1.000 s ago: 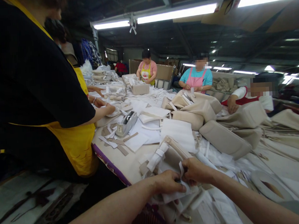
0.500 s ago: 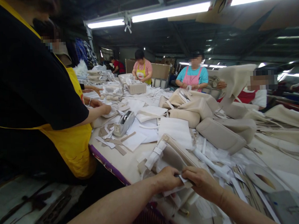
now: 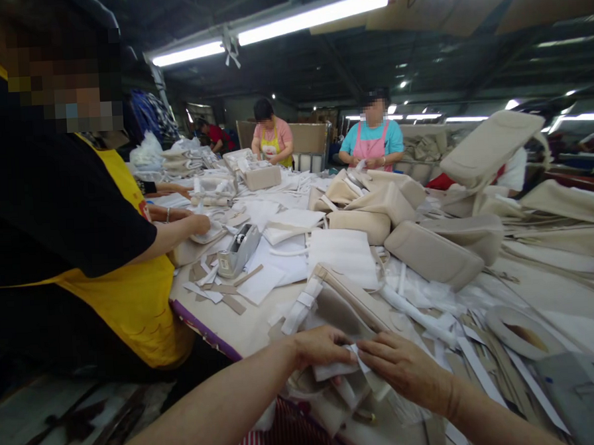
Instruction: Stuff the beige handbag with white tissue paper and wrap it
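A beige handbag lies at the table's front edge, with a white-wrapped strap end at its upper left. My left hand is closed, pinching a white paper wrap between thumb and fingers at the near side of the bag. From the right, my right hand presses its fingers together on the same wrap, close to the left fingertips. What lies under the wrap is hidden by the hands. Below them, loose straps and a small brass-coloured metal fitting show.
A grey tape dispenser stands among paper scraps at the left. Several beige bags pile up beyond, with strips and clear plastic at the right. A co-worker in a yellow apron stands close on the left; others work across the table.
The view has shifted slightly to the right. My hands have moved a little apart on the white wrap, and the right fingers have straightened. A bag held up at the far right has turned.
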Demonstrator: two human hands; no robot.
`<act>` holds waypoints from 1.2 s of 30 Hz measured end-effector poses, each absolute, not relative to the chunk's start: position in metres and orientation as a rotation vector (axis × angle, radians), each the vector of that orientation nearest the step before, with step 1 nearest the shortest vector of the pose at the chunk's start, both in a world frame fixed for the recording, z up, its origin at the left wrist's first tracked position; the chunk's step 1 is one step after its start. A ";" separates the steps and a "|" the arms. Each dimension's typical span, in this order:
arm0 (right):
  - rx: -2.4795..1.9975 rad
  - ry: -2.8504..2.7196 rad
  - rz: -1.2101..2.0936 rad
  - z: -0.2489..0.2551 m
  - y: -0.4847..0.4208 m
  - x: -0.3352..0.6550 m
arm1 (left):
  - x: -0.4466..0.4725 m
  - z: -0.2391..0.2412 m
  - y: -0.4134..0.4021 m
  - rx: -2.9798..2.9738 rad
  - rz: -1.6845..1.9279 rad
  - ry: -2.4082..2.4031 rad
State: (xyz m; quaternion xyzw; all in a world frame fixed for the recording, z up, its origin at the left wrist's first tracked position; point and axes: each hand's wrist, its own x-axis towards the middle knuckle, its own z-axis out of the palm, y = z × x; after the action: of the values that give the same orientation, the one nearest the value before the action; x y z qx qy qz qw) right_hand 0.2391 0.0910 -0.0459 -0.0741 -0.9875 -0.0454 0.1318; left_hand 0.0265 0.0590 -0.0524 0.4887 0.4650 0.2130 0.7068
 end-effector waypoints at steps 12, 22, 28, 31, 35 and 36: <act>-0.497 -2.774 0.039 -0.047 0.079 0.243 | 0.050 -0.039 0.074 1.129 0.310 1.338; -1.553 -1.649 0.969 -0.086 0.012 0.211 | 0.049 -0.042 0.063 1.294 0.411 1.401; -1.530 -1.375 1.386 -0.088 0.027 0.197 | 0.048 -0.047 0.061 1.323 0.470 1.354; -1.508 -1.239 1.498 -0.087 0.024 0.192 | 0.046 -0.049 0.060 1.326 0.492 1.345; -1.476 -1.161 1.548 -0.082 0.021 0.189 | 0.045 -0.049 0.058 1.310 0.535 1.296; -1.456 -1.147 1.561 -0.081 0.021 0.188 | 0.045 -0.050 0.057 1.309 0.545 1.288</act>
State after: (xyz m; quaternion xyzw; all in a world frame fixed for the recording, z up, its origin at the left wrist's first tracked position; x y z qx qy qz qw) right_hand 0.1883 0.0214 -0.0811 -0.5624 -0.4432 0.6032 0.3515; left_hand 0.0445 0.0571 -0.0498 0.5588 0.5500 0.2325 0.5755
